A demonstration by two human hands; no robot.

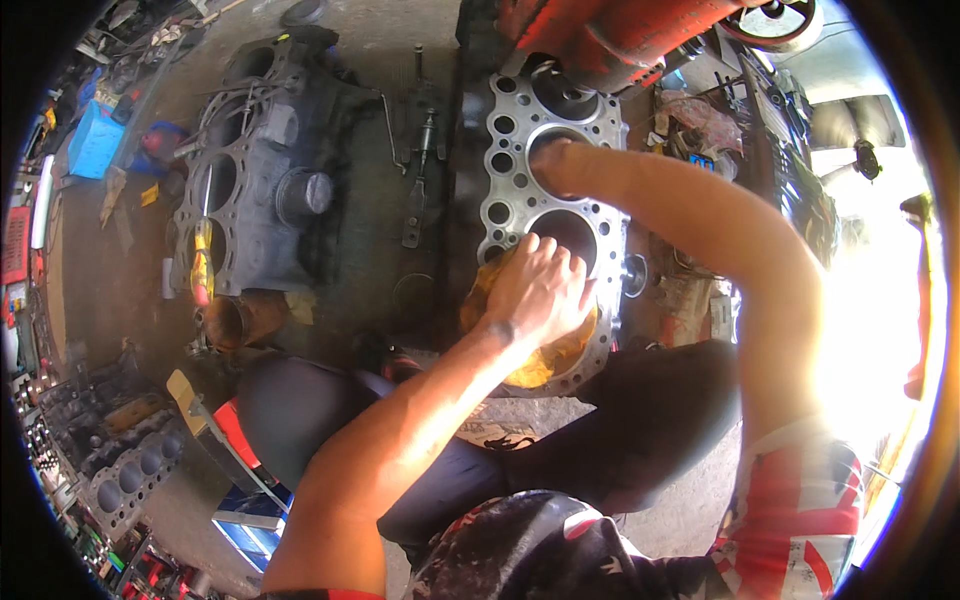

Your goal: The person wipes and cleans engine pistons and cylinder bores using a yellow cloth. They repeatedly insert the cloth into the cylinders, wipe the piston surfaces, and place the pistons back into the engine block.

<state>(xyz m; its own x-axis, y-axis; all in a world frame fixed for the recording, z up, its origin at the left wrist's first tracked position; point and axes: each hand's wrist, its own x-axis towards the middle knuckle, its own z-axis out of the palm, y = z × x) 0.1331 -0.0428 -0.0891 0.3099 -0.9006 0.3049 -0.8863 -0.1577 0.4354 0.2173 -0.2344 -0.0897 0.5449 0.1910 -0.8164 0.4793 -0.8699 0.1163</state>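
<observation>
A large grey engine block (497,186) lies in front of me, its flat, holed deck facing up with a row of wide cylinder bores. My right hand (562,166) reaches down into one of the middle bores; its fingers are hidden inside. Nearer to me, my left hand (540,292) presses on the deck with bent fingers curled over the edge of the neighbouring bore. Yellow cloth (540,372) shows beneath that hand and fills part of the nearest bore. Whether the left palm also touches the cloth cannot be made out.
At left lies another engine block (262,190), with a yellow-handled screwdriver (203,272) on it. Metal rods (424,150) lie between the blocks. A red machine part (610,40) overhangs the far end. A third block (125,485) and a blue container (95,138) are farther left.
</observation>
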